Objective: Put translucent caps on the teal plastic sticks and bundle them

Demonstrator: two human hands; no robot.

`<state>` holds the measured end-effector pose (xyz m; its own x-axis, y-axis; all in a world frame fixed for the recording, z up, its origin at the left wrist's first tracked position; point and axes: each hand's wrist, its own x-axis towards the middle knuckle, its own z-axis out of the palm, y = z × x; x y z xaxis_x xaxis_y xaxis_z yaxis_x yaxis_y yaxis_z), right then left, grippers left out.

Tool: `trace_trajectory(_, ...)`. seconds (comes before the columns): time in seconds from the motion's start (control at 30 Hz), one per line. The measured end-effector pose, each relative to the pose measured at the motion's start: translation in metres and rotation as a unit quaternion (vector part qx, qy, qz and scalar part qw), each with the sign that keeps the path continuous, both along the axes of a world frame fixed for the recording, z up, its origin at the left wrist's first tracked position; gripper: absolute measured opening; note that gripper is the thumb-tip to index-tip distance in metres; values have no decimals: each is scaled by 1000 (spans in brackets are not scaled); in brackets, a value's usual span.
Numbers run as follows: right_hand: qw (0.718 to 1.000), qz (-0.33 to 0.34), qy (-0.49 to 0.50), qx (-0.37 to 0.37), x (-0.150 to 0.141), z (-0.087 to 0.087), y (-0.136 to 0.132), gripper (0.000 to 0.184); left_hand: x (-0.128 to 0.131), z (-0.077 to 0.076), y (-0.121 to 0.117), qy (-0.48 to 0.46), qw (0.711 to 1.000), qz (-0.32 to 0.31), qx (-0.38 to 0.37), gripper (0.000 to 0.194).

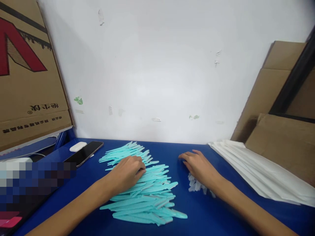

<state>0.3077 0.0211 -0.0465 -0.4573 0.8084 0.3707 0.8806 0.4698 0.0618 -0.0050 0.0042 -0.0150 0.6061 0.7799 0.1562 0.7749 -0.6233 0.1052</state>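
Remote view: I am seeing turquoise strips lying heaped on the blue desk, centre to lower centre of frame. The left hand is resting over them, fingers bent; I cannot tell whether its grip is holding one. Right of centre, the right hand is partly covering small translucent pieces, fingers slightly spread; its palm is facing away, so I cannot tell its grip either.

Bright, even light washes the white wall in front of me, strongest around its middle and greyer toward the corners, while a soft shadow darkens the blue table below my right forearm. The wide lens stretches the edges of my view, and coarse pixel mosaic hides the lower left.
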Motion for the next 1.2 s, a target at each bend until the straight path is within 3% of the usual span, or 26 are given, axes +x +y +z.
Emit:
trace_trajectory(0.17, 999, -32, -24, -13, -1, -2, 0, 36, 1, 0, 0, 27, 1000, 6, 13, 30)
trace_trajectory(0.4, 999, 25, -33, -16, -5, 5, -4, 47, -2, -11, 7, 1, 999, 8, 54, 28)
trace_trajectory(0.63, 988, 92, 125, 8, -15, 7, -10, 30, -2, -8, 0, -61, 998, 22, 24, 30)
trace_trajectory(0.8, 982, 143, 119, 26, -24, 11, -18, 24, 2, -5, -3, -63, 998, 14, 25, 30)
trace_trajectory(1.0, 980, 145, 128, 34, -29, 14, -24, 25, 5, -3, -3, -61, 997, 0, 42, 36)
trace_trajectory(1.2, 967, 170, 167, 94, -27, 14, -23, 23, 4, -3, -4, -68, 997, -6, 37, 35)
